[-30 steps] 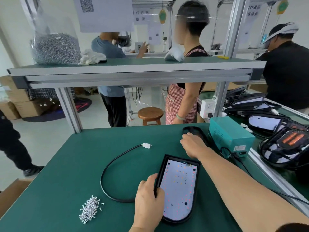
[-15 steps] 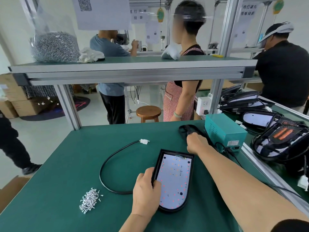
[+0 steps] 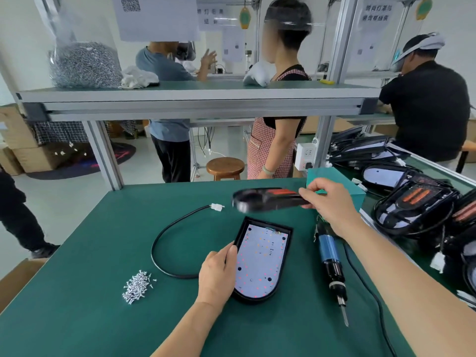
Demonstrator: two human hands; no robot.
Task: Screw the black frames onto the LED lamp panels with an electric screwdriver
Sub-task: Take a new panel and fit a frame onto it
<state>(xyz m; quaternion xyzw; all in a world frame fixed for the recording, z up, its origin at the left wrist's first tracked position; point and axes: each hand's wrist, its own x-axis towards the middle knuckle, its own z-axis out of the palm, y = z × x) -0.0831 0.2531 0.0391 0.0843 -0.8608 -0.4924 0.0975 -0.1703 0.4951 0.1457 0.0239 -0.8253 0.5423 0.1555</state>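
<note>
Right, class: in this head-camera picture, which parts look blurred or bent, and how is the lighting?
Head view: the black frame in the right hand is smeared by motion blur; the LED panel under the left hand and the screws are sharp; wide-angle distortion bows the shelf rail; lighting is soft and even, with faint shadows on the green table.

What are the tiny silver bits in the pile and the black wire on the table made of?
The screws look like bare metal: silvery and glinting. The black cable seems rubber or soft plastic: matte and curling in a loose loop. Its white connector looks like hard plastic, though that is hard to confirm.
</note>
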